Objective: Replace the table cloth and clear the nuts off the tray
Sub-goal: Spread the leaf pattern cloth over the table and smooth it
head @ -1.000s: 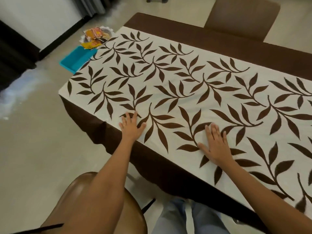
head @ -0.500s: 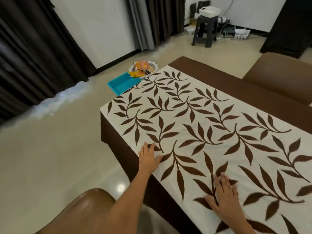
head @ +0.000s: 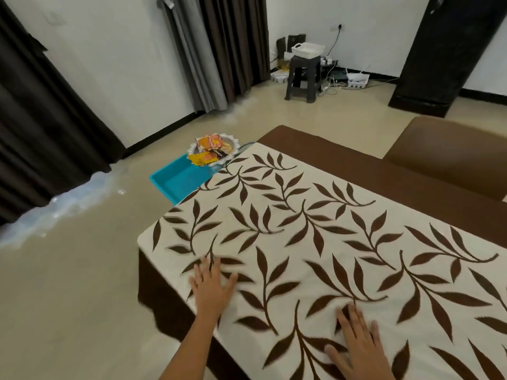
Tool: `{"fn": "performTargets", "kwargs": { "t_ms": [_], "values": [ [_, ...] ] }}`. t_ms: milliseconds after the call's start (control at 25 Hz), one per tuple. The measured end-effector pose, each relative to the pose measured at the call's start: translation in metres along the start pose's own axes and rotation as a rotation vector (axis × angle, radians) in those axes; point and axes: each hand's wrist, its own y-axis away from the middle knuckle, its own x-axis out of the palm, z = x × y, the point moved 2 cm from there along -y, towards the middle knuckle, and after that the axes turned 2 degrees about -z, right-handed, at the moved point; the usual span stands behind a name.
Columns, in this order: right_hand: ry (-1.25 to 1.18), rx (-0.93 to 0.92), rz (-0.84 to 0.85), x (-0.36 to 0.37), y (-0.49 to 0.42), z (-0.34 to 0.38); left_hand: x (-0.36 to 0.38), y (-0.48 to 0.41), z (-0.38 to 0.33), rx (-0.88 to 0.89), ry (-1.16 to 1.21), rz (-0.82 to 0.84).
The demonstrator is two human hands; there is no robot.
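Where the cloth (head: 323,244) ends, tray (head: 178,180) sits.

A home living or dining room, long dark curtains (head: 236,42) against white walls, tiled floor (head: 68,283), leaf-patterned cloth (head: 315,242) on the worktop, brown padded chair (head: 444,144), plastic stool (head: 303,78) by tangled cables

A cream leaf-patterned table cloth (head: 329,229) lies on the brown-draped desk (head: 384,171), with the left grip (head: 212,289) flat on it near the desk's left end and the right grip (head: 359,344) flat to its right, nearer the camera. Off the desk's far left corner a blue plastic tray (head: 178,179) sits on the floor (head: 82,297), with a lacy-rimmed white dish (head: 233,141) of orange snack packets (head: 208,144) at its far end. By the back wall (head: 370,37) a dark plastic stool (head: 303,78) carries a white basket (head: 307,49), and a brown padded seat (head: 444,149) stands behind the desk's right.
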Motion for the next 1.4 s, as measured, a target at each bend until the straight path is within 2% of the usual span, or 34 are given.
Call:
{"fn": "performTargets", "kwargs": {
  "t_ms": [120,400,560,1000,1280,1400],
  "values": [
    [-0.108,0.102,-0.052,-0.006,-0.052,0.016,-0.011,-0.067,0.002,0.129,-0.047,0.005],
    [-0.065,0.174,-0.141,-0.024,-0.156,0.039,-0.036,-0.202,-0.039,0.44,-0.255,0.05],
    [-0.05,0.217,-0.2,-0.029,-0.185,0.049,-0.032,-0.237,-0.055,0.47,-0.253,0.121],
    [-0.053,0.295,-0.274,-0.044,-0.247,0.049,-0.03,-0.316,-0.09,0.554,-0.238,0.032],
    [-0.059,0.293,-0.22,-0.047,-0.244,0.053,-0.03,-0.309,-0.078,0.551,-0.224,0.07],
    [-0.094,0.291,-0.203,-0.051,-0.241,0.055,-0.038,-0.306,-0.07,0.513,-0.105,0.051]
  ]
}}
